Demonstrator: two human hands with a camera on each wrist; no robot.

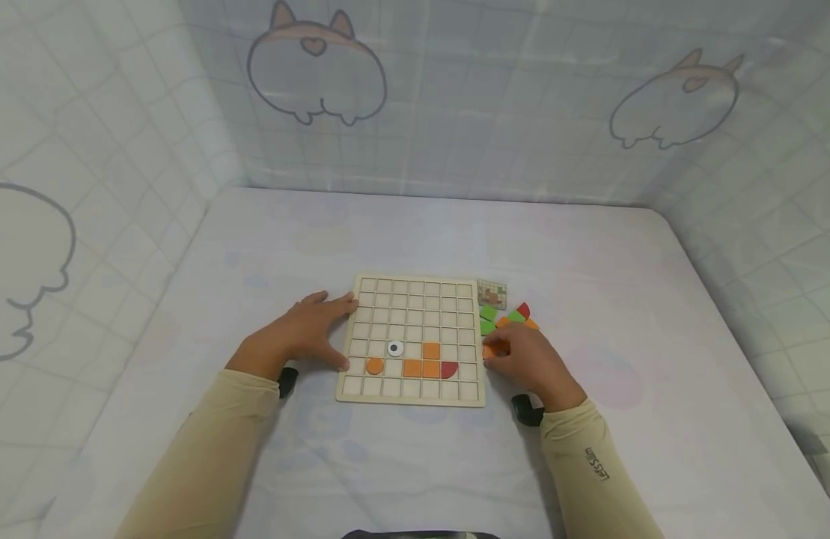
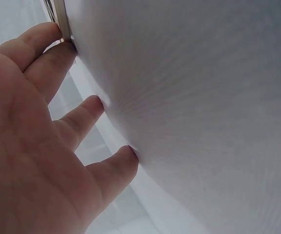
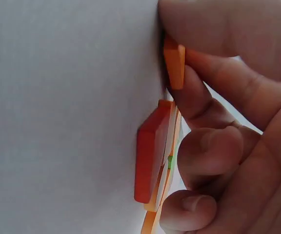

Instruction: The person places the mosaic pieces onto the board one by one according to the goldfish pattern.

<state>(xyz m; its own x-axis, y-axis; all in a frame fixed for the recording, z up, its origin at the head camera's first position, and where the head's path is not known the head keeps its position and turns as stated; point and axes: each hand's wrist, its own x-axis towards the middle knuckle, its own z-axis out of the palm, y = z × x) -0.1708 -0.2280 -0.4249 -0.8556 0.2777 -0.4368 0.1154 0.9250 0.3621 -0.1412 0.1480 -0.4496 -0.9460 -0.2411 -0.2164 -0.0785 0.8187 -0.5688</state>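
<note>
The orange tile is just right of the gridded board, pinched between the right hand's thumb and finger; the left hand, fingers spread, touches the opposite edge, seemingly steadying it; cells hold three orange squares, an orange disc, a red quarter, a white-and-black disc.

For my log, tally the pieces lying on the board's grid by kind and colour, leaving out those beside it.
Orange squares: 3
Orange disc: 1
Red quarter-circle: 1
White disc with dark centre: 1
Total: 6
</note>
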